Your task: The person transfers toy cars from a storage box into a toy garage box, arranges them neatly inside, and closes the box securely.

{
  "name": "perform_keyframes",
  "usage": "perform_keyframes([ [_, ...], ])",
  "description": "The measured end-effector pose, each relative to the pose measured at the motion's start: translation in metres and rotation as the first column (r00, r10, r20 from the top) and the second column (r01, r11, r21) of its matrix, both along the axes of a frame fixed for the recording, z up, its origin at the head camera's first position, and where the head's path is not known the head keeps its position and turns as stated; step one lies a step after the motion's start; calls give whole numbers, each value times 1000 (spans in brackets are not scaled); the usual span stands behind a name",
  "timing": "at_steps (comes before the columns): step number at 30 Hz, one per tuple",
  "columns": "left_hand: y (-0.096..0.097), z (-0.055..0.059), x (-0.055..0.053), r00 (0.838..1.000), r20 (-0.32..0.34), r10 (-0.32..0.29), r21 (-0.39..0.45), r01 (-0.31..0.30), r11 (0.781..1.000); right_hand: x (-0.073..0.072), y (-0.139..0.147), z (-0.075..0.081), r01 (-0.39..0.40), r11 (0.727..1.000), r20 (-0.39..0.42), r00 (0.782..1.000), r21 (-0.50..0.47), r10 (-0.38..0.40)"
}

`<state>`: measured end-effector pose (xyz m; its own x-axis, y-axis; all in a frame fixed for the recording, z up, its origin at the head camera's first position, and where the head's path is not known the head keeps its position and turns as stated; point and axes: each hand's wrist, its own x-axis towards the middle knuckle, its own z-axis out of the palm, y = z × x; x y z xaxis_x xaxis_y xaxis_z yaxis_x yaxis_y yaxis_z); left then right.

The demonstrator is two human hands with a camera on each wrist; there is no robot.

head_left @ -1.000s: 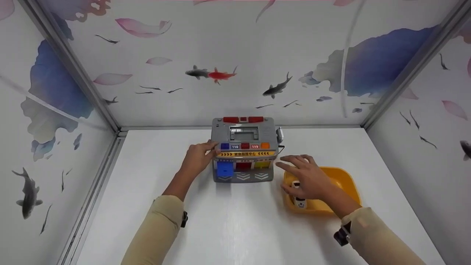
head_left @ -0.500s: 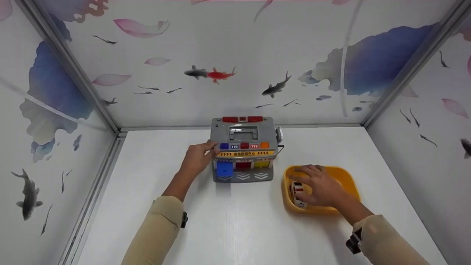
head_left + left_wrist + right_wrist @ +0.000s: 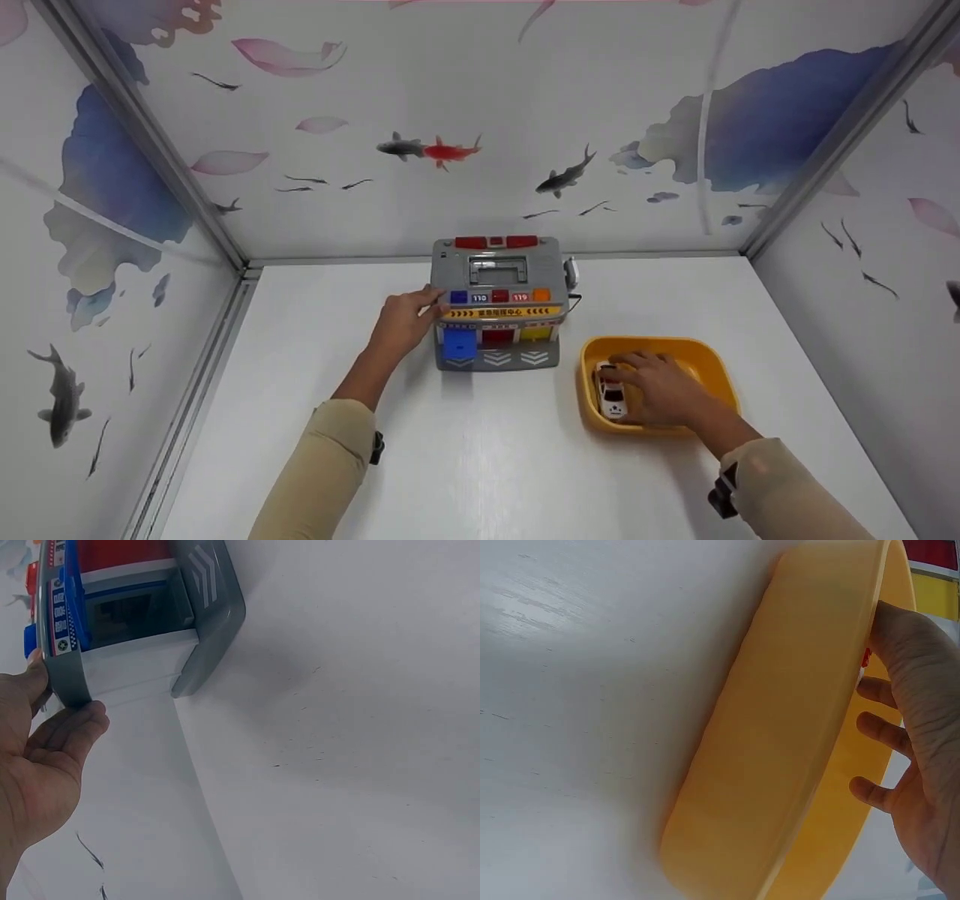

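A grey toy garage (image 3: 496, 304) stands near the back wall, with a blue, a red and a yellow door along its front. Its blue door (image 3: 460, 343) is swung up, and the left wrist view shows a dark bay (image 3: 139, 613) behind it. My left hand (image 3: 403, 322) grips the garage's front left corner, thumb near the blue button. At the right, my right hand (image 3: 664, 386) reaches into a yellow bin (image 3: 697, 346), fingers spread beside and over a white toy police car (image 3: 613, 401). Only a sliver of the car shows in the right wrist view, so contact is unclear.
A white tabletop (image 3: 480, 457) lies under everything. White panels printed with fish and petals enclose it at the back (image 3: 480, 202) and both sides, with metal rails at the corners. A small handset-like piece (image 3: 572, 272) sticks out from the garage's right side.
My right hand has moved from above the bin's left edge down into the bin and slightly right, uncovering more of the car. The left hand has kept its place on the garage.
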<state>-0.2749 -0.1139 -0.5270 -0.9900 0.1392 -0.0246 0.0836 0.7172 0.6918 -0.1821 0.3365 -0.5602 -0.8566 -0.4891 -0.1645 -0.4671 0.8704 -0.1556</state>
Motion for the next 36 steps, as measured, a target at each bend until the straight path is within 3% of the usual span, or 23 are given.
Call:
perform_keyframes([
  [17,0,0,1,1000,-13,-11,15,11,1000,-1,0,-11,88,994,37,996,-66,-86],
  [25,-2,-1,1,1000,-22,-15,26,15,1000,-5,2,3,122,984,43,992,-130,-117],
  [29,-1,-1,0,1000,-1,-8,24,8,1000,-4,0,13,87,980,17,996,-179,-86],
  [36,-2,-3,-2,999,-26,-19,3,20,1000,-3,-13,26,34,977,-7,999,-213,-36],
])
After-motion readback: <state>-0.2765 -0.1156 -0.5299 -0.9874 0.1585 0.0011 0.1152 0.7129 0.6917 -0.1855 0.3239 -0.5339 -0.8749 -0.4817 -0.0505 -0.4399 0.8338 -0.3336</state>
